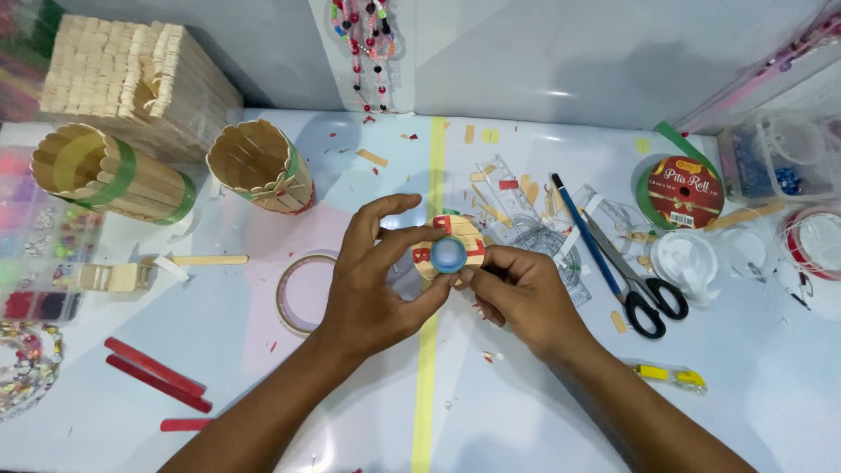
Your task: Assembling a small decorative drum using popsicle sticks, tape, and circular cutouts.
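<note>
Both hands (377, 280) (521, 293) around stick ring (448, 248), midtable.

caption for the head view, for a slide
Both hands, left and right, hold a small stick ring above a craft table, scissors nearby.

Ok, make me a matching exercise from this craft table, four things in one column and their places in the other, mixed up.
Things:
1. scissors
2. red sticks
3. stick cups
4. small stick ring

Places:
A. far left, lying on their sides
B. between both hands
C. right of the hands
D. near left, flat on the table

Pairs: 1-C, 2-D, 3-A, 4-B
</note>
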